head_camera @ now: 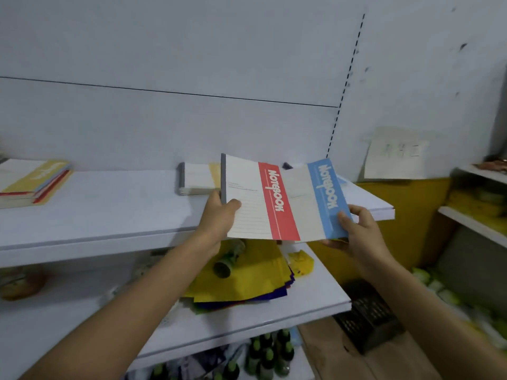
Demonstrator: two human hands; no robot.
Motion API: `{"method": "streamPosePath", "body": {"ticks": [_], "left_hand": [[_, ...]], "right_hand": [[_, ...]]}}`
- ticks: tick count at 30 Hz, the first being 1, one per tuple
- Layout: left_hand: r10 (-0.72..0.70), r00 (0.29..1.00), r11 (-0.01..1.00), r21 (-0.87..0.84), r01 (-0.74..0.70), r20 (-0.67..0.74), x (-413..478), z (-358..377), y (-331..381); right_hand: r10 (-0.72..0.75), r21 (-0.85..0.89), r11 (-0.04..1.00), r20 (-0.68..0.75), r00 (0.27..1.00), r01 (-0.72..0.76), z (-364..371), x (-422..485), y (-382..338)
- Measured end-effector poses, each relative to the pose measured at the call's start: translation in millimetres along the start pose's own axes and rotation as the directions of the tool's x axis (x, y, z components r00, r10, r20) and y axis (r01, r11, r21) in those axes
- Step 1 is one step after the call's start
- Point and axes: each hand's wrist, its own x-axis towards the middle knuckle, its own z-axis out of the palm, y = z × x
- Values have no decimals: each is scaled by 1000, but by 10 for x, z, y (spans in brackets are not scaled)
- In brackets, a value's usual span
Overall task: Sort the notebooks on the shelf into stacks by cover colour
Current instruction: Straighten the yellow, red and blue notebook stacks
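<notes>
Holding two notebooks above the shelf (123, 209) edge, your left hand (216, 218) pinches the red notebook (277, 204) near its grey spine, thumb on top; your right hand (362, 234) pinches the blue notebook (326, 193) at its corner; red overlaps blue; a mixed stack (33, 179) sits far left on the shelf

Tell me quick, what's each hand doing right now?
The left hand is closed, gripping the red notebook.
The right hand is closed, gripping the blue notebook.
</notes>
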Motion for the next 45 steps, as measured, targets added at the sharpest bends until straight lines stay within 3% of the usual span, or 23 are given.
{"method": "streamPosePath", "body": {"ticks": [7,15,21,25,30,34,39,42,45], "left_hand": [[35,997,997,65,-30,-67,218,473,26],[126,991,986,119,-119,-53,1268,833,130],[199,973,929,339,-150,-114,2114,942,21],[229,971,867,468,-172,-67,2394,855,-206],[336,941,595,764,-250,46,2633,721,-485],[299,946,553,786,-276,122,2524,738,-493],[283,908,204,905,-372,310,2355,761,-353],[296,864,-3,905,-425,407,2360,824,-419],[285,830,-49,872,-487,479,2345,867,-421]], "right_hand": [[63,47,997,33,997,-65,-493,262,47],[54,46,998,-78,995,-51,-656,906,81],[31,39,999,-167,986,-25,-672,1561,85],[72,88,995,-203,977,-55,-498,1943,178],[80,113,992,-183,980,-60,-310,2468,74],[135,51,990,-159,978,-129,-215,2935,-8],[53,-236,966,-216,975,-104,-152,3378,175],[-111,-500,864,-294,949,-54,-159,3551,403],[-265,-636,772,-317,911,4,-131,3587,518]]}}
